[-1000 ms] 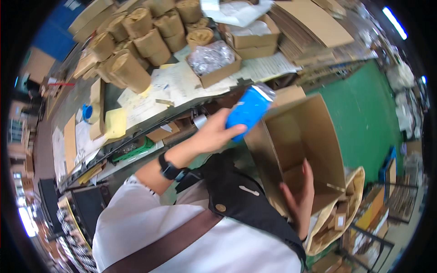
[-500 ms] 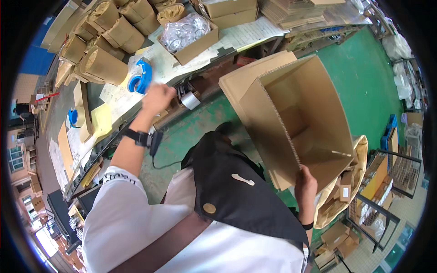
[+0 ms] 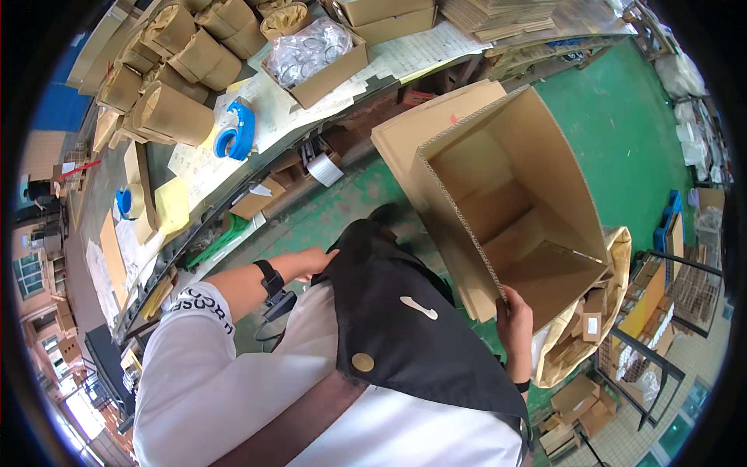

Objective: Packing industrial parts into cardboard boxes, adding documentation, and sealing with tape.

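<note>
Open cardboard box (image 3: pixel 498 194) near table (image 3: pixel 161 163), green floor (image 3: pixel 634 132) beyond; right hand (image 3: pixel 515 317): fingers closed over near rim; left hand (image 3: pixel 315 263) at black cloth (image 3: pixel 428 354), fingers partly hidden, cannot tell grip; box likely light, fairly stiff, walls may flex; best held by rim corners

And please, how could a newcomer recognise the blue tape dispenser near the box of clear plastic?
Find the long, paper-covered worktable, then the small open box of clear plastic on it. Just left of this box, near the table's front edge, sits the tape dispenser. Unlike the other blue piece farther left, it shows a larger blue body.
</note>
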{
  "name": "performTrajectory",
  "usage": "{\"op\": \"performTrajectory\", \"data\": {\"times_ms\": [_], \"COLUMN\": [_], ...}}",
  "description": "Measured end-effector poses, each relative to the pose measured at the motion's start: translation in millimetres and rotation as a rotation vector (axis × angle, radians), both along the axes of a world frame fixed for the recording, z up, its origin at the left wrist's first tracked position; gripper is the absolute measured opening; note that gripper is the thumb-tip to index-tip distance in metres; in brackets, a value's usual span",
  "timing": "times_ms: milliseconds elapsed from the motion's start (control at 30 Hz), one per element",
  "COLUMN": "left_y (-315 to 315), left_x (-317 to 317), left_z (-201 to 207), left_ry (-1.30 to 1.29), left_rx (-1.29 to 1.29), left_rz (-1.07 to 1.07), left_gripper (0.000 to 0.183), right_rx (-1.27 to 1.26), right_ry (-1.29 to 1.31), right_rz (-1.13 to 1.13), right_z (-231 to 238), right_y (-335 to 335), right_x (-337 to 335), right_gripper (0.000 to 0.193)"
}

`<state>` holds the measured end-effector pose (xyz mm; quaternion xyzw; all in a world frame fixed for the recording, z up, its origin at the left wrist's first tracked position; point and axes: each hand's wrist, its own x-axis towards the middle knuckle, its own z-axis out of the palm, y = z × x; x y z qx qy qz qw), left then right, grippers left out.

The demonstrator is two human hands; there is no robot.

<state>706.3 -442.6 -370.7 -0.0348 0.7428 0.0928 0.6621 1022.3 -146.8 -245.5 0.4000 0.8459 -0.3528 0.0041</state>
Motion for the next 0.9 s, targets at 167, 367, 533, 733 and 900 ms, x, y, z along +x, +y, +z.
{"op": "performTrajectory", "data": {"times_ms": [167, 367, 533, 733, 900], "left_y": [-5.9, 4.6, 28.5, 27.8, 56.8], "left_x": [4.5, 28.5, 16.0, 10.1, -49.0], "left_z": [-12.7, -15.8, -37.6, -24.7, 123.6], "left_ry": [-0.115, 0.791, 0.84, 0.815, 0.292], "left_rx": [-0.153, 0.17, 0.15, 0.187, 0.864], "left_rz": [0.083, -0.439, -0.648, -0.593, -0.51], "left_gripper": [0.062, 0.031, 0.024, 0.023, 0.038], "right_rx": [0.135, 0.21, 0.207, 0.283, 0.198], "right_ry": [-0.033, -0.012, -0.02, 0.021, -0.097], "right_rz": [0.03, 0.074, 0.053, 0.147, 0.06], "right_z": [-4.8, -1.0, -2.6, -12.9, -9.0], "right_y": [-3.4, 5.8, 11.9, 25.7, 24.7], "right_x": [-2.5, -2.4, 0.2, 9.6, 9.7], "right_gripper": [0.021, 0.019, 0.019, 0.02, 0.019]}}
